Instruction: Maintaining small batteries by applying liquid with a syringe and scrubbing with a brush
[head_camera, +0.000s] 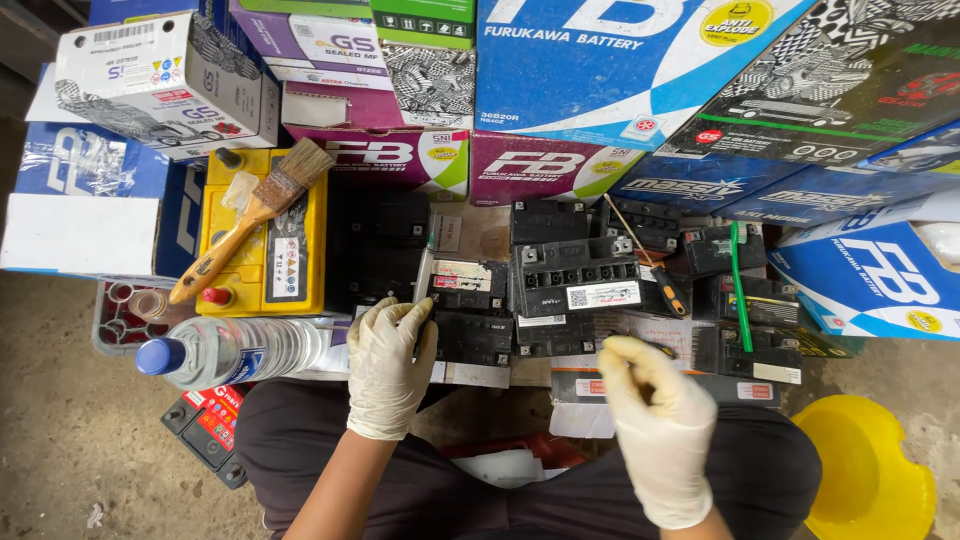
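Left hand (388, 362) is lying gloved and flat-fingered against the side of a small black battery (470, 315), steadying it without gripping. It is sitting among other black batteries (575, 277) on the bench (480, 374), just right of the yellow battery (262, 240) with the brush (250, 215) lying on it. My right hand (655, 410) is curling loosely near my knee; whether it is pinching anything I cannot tell. I am judging it best to be bracing the case low and keeping the clear bottle (235, 350) away from my wrist.
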